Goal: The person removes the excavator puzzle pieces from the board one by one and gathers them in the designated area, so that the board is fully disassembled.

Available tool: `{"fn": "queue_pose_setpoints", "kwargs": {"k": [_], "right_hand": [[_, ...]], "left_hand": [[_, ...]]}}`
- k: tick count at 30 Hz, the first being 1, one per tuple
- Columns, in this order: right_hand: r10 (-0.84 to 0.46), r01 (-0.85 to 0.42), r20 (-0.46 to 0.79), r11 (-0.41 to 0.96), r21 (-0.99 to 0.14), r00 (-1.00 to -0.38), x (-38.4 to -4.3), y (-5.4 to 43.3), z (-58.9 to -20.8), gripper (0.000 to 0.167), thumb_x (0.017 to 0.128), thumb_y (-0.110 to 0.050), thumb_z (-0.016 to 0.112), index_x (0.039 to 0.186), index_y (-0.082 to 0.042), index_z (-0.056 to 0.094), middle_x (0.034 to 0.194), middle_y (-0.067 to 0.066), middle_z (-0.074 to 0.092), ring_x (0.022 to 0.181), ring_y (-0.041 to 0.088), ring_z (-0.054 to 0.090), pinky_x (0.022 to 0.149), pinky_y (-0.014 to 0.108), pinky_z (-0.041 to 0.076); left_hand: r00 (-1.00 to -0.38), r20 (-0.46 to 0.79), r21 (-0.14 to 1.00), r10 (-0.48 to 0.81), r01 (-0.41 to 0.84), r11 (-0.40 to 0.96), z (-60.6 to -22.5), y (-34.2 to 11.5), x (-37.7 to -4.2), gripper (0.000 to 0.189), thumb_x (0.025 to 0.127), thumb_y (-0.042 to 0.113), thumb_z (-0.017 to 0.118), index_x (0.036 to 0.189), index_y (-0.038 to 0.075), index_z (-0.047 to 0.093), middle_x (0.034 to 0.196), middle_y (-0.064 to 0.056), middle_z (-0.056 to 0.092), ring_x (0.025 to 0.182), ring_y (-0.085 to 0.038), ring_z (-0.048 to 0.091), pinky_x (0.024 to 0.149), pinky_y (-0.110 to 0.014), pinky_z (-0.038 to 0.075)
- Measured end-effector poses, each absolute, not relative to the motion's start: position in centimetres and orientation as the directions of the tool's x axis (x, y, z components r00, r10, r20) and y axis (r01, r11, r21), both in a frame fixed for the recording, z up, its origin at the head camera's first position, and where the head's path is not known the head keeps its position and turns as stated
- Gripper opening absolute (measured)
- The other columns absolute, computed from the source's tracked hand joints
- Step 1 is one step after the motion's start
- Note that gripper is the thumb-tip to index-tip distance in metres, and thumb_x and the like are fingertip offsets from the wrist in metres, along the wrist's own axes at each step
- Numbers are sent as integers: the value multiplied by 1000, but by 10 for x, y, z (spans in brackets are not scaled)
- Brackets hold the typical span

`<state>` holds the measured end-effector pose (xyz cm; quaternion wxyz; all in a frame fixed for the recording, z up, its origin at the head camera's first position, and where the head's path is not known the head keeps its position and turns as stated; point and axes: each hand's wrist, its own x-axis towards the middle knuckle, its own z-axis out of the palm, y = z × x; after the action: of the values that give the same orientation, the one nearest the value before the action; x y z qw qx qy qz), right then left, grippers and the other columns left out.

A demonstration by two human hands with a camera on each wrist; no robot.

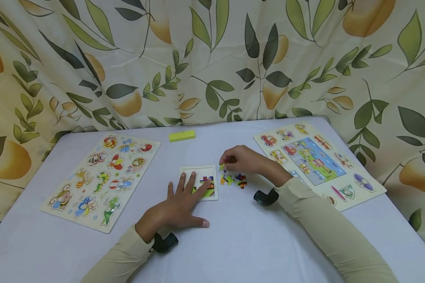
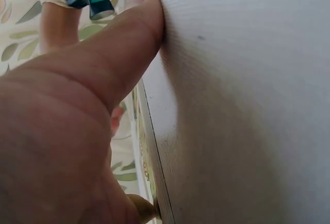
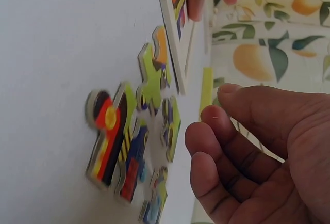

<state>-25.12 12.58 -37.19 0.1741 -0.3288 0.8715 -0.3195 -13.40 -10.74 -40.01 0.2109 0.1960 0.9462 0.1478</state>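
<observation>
We see a small, white-rimmed puzzle tray lying flat, partly filled with a colourful picture and partly covered by the left hand. Just beside it, under the right hand, we find loose, multicoloured interlocking pieces, clustered face up.

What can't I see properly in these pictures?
Part of the small puzzle frame: under the left hand, head view.
Part of the vehicle board: behind the right sleeve, head view.
Details on the loose pieces: blurred, right wrist view.
</observation>
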Motion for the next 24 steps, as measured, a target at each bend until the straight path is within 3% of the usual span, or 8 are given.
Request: {"fn": "queue_pose_setpoints", "kwargs": {"k": [6, 17, 24], "right_hand": [[-699, -469, -102, 573, -672, -708, -251, 113, -372, 10, 92, -4, 64, 99, -5, 71, 83, -1, 65, 78, 15, 56, 73, 28, 49], [-732, -474, -98, 530, -703, -674, -248, 97, -374, 11, 94, -6, 64, 101, -5, 71, 92, -1, 69, 85, 14, 61, 83, 30, 50], [-745, -452, -103, 502, -737, -659, -248, 92, -380, 12, 95, -8, 63, 103, -5, 71, 94, -2, 69, 87, 13, 62, 83, 29, 49]], "left_hand": [[-817, -354, 372, 456, 324, 870, -397, -108, -133, 106, 76, 65, 70, 156, 37, 8, 160, -15, -14, 141, -41, -24, 104, -69, -10], [-803, -390, 291, 452, 358, 887, -396, -107, -135, 86, 79, 70, 63, 152, 44, 25, 161, -15, -12, 141, -43, -20, 103, -73, -4], [-784, -404, 371, 472, 331, 868, -395, -107, -135, 77, 88, 61, 59, 154, 37, 26, 159, -21, -16, 140, -39, -26, 105, -69, -7]]}}
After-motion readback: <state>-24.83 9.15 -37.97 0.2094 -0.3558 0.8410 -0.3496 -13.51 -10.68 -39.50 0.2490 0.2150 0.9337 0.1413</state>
